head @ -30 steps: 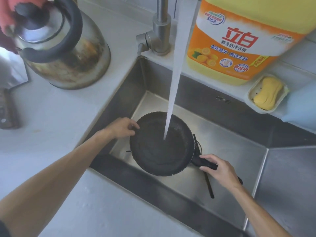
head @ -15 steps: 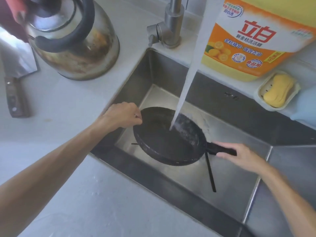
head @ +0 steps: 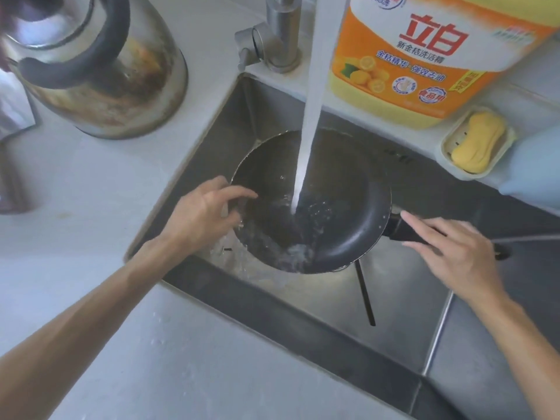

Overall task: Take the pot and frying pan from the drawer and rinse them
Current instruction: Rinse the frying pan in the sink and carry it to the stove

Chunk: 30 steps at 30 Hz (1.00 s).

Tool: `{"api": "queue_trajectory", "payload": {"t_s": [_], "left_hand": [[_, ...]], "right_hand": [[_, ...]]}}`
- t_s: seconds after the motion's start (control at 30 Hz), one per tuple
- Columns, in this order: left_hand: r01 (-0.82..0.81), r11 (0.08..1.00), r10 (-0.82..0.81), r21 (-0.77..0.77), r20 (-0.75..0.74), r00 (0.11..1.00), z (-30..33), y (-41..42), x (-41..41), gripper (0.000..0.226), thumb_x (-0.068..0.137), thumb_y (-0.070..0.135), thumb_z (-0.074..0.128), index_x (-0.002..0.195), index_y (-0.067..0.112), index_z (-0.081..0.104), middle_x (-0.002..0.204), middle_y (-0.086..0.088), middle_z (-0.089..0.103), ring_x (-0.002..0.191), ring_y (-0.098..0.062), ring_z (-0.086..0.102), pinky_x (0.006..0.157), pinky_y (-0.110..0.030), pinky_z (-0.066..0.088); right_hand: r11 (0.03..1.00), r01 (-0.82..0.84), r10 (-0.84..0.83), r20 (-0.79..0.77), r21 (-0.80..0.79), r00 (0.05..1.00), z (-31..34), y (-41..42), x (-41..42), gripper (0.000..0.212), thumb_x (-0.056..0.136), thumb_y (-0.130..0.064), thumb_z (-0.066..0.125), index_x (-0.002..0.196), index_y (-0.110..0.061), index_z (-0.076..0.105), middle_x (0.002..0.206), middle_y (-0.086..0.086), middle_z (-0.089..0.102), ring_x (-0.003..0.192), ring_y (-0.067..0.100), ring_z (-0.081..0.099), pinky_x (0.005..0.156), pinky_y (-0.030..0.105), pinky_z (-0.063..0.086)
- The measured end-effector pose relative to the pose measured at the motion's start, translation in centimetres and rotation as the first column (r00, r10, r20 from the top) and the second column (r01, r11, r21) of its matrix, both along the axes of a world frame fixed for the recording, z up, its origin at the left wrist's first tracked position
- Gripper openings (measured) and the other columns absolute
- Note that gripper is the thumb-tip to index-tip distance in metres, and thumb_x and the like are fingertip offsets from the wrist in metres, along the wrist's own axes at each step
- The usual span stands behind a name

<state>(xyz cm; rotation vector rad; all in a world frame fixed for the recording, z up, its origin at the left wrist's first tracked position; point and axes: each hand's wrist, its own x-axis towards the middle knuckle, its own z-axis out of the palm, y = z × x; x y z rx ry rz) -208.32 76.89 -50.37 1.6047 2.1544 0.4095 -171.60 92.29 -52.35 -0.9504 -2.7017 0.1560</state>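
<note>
The black frying pan sits tilted in the steel sink with its inside facing up. Water from the tap falls into the pan and spills over its lower left rim. My left hand pinches the pan's left rim, thumb on top and fingers curled below. My right hand lies over the black handle and holds it, with the index finger stretched along it. No pot shows in this view.
A stained steel kettle stands on the counter at the back left, by the faucet base. A big orange detergent bottle and a soap dish line the back ledge. A thin black stick lies in the sink.
The pan has been raised and tipped towards me on the left, so water now pools inside and runs out. My right hand shifted along the handle; my left stayed at the rim.
</note>
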Motion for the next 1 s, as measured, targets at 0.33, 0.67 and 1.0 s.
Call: {"api": "queue_trajectory", "payload": {"t_s": [0.33, 0.67, 1.0], "left_hand": [[0.224, 0.968, -0.248, -0.11, -0.305, 0.92, 8.2, 3.2, -0.2, 0.043, 0.078, 0.032, 0.043, 0.116, 0.036, 0.063, 0.091, 0.004, 0.071, 0.089, -0.028, 0.065, 0.07, -0.035, 0.045], [0.125, 0.749, -0.046, -0.65, 0.137, 0.989, -0.5, 1.1, -1.7, 0.029, 0.084, 0.018, 0.051, 0.099, 0.038, 0.066, 0.083, 0.007, 0.064, 0.084, -0.017, 0.058, 0.077, -0.024, 0.039], [-0.103, 0.995, 0.102, 0.005, 0.064, 0.993, -0.4, 0.0, 2.1, 0.02, 0.086, 0.017, 0.055, 0.096, 0.03, 0.066, 0.071, 0.016, 0.06, 0.071, -0.018, 0.065, 0.073, -0.029, 0.052]], "right_hand": [[0.586, -0.046, 0.139, 0.045, -0.809, 0.989, -8.3, -5.9, -3.0, 0.066, 0.09, -0.029, 0.051, 0.145, -0.031, 0.014, 0.148, -0.007, 0.033, 0.132, -0.001, 0.032, 0.112, 0.025, 0.029], [0.912, -0.116, 0.269, 0.36, -0.394, 0.893, 1.0, 2.9, -2.2, 0.053, 0.09, -0.057, 0.031, 0.138, -0.038, 0.04, 0.089, -0.011, 0.058, 0.075, 0.013, 0.053, 0.062, 0.026, 0.041], [0.99, -0.084, 0.07, 0.12, 0.111, 0.99, 1.8, 1.1, 1.7, 0.042, 0.086, -0.03, 0.066, 0.125, -0.016, 0.06, 0.089, 0.009, 0.069, 0.065, 0.031, 0.06, 0.061, 0.036, 0.04]]}}
